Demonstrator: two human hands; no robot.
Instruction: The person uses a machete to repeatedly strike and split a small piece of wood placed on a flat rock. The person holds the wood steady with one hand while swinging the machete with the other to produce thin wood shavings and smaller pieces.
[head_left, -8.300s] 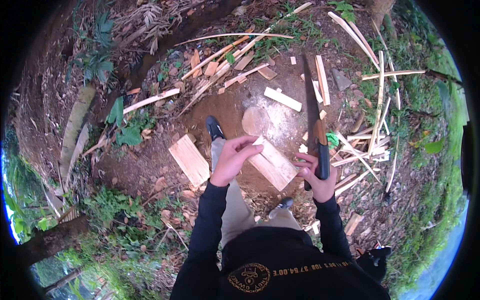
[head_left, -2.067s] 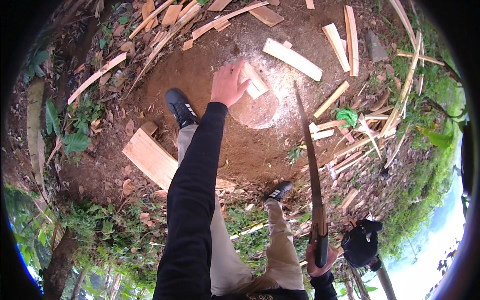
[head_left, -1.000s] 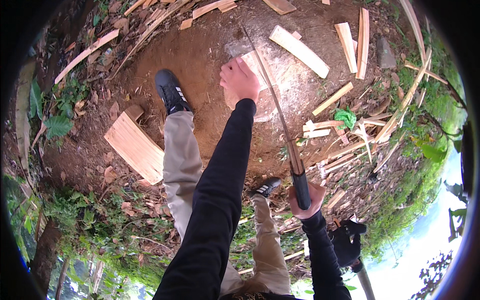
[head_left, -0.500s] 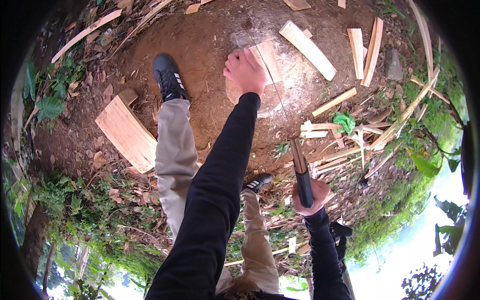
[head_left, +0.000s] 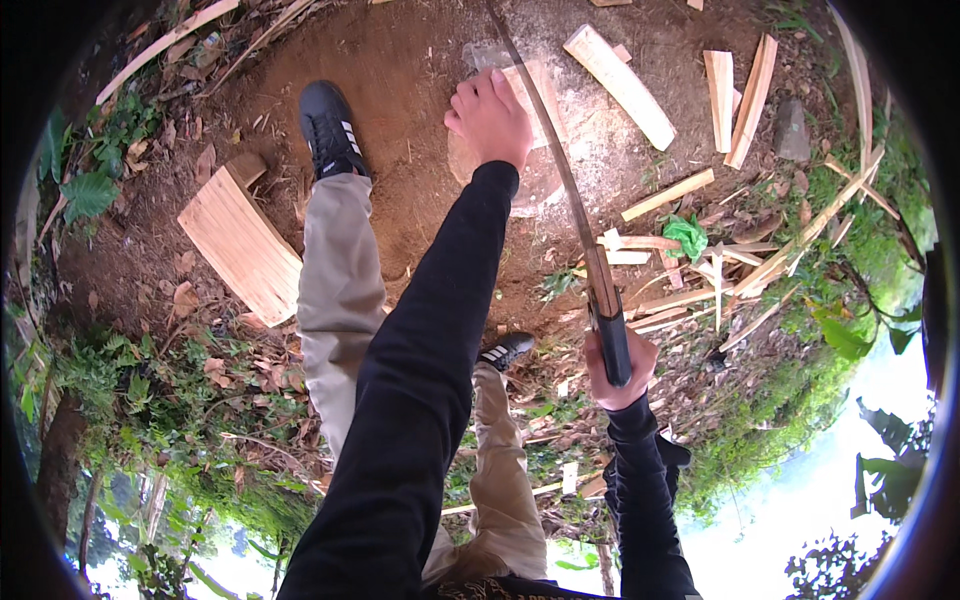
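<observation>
My left hand (head_left: 490, 118) is closed around the left edge of a pale wooden board (head_left: 543, 88). Its fingertips are partly hidden. The board rests at a round, dusty chopping block (head_left: 540, 188), whose outline is partly covered by my hand and wrist. In my right hand (head_left: 620, 368) I grip the black handle of a long machete (head_left: 572, 192). Its brown, slightly curved blade points away from me, passing over the right side of the board in the picture. Whether the blade touches the wood I cannot tell.
Split wooden pieces (head_left: 620, 85) lie beyond the block to the right. Nearer are wood strips (head_left: 690, 300) and a green plastic scrap (head_left: 685, 237). A wide plank (head_left: 245, 245) lies left of my left shoe (head_left: 330, 130). A grey stone (head_left: 793, 130) sits at the far right.
The machete has turned from nearly edge-on, so its blade now shows broader. My right hand has moved slightly up in the picture. My left hand stays on the board.
</observation>
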